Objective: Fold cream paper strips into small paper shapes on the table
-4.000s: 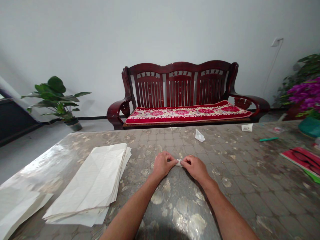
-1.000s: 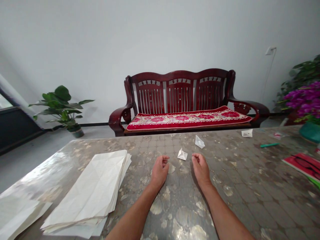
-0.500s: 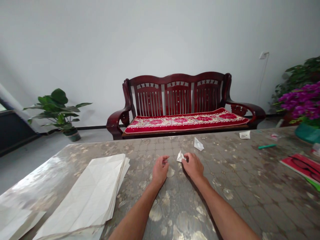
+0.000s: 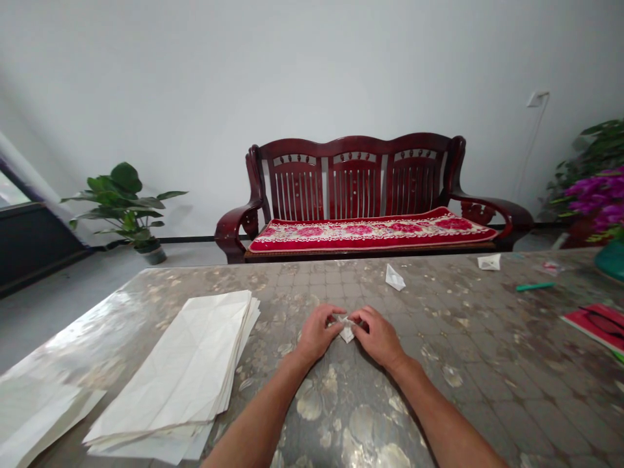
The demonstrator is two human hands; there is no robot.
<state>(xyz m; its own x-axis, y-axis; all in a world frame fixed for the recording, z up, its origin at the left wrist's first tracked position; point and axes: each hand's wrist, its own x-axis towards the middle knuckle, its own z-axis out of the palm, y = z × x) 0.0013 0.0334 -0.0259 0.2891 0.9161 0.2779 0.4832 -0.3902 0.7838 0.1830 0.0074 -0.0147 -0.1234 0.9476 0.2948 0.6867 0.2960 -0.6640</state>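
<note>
Both my hands meet on the table just below the centre of the head view. My left hand (image 4: 318, 334) and my right hand (image 4: 377, 338) pinch a small folded white paper (image 4: 346, 333) between their fingertips, and the fingers hide most of it. Beyond them lies a similar folded paper boat (image 4: 394, 278), out of reach of my fingers. A stack of creased, long white paper sheets (image 4: 180, 370) lies to the left of my left hand.
The table has a shiny patterned top (image 4: 453, 325). Another folded paper (image 4: 489, 262), a green pen (image 4: 535, 286) and a red book with glasses on it (image 4: 592, 327) lie at the right. More paper sheets (image 4: 39, 416) lie at the left edge. A dark red wooden sofa (image 4: 358, 172) stands beyond the table.
My hands have come together on the small folded paper. Half a second ago only my right hand touched it; now both fingertips pinch it.
</note>
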